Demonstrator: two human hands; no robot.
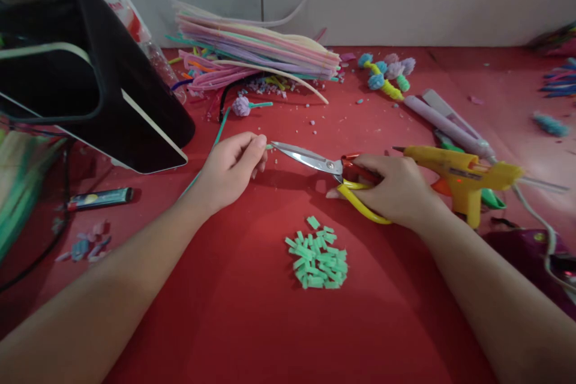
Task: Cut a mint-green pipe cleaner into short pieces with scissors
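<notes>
My left hand (231,171) is closed in a pinch on a green pipe cleaner (220,127). Its short tip sticks out past the fingertips, and its tail runs behind the wrist. Scissors (308,158) with one red and one yellow handle are in my right hand (398,189), fingers wrapped about the handles. The blades look nearly closed and point left, their tips right beside the protruding end. Below them, a heap of short cut green pieces (318,258) lies on the red table (252,324).
A bundle of pastel pipe cleaners (265,48) lies along the back, near a purple pom-pom (242,106). A yellow glue gun (459,177) sits beside my right hand, with a lilac hair straightener (445,123) behind. A large black object (135,84) leans at left, above a lighter-like tube (101,198).
</notes>
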